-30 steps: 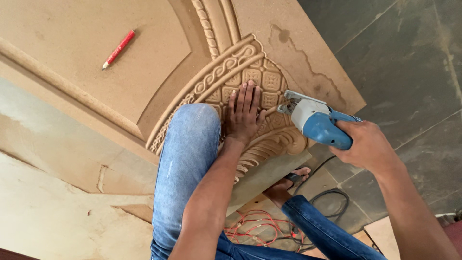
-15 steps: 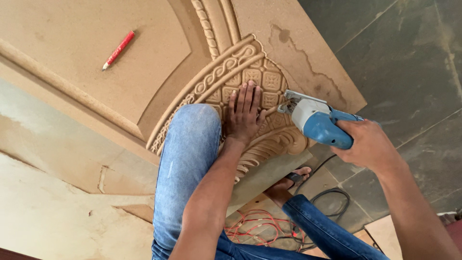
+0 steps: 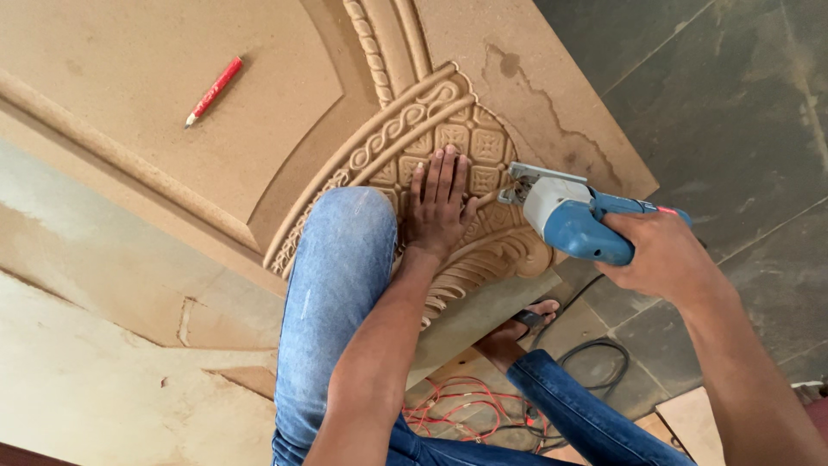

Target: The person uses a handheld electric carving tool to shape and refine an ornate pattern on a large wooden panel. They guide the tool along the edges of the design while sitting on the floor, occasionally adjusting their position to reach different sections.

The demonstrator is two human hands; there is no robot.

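Barely any change since a second ago: left hand (image 3: 440, 207) still pressed flat, fingers spread, on carved panel (image 3: 414, 147); right hand (image 3: 664, 255) still wrapped round blue power tool (image 3: 569, 220), its tip at carving's edge. Steady, slow detail work.

Saw blade hidden behind the blue power saw (image 3: 569, 220) body; can't tell where it meets the carved board (image 3: 483, 147). Right hand (image 3: 660, 255) covers the saw's handle. Left hand (image 3: 440, 203) and knee (image 3: 345, 250) hide part of the carving. Board cut off at top and left edges. Foot (image 3: 517, 332) partly under the board. Pencil (image 3: 213, 91) tip too small to tell.
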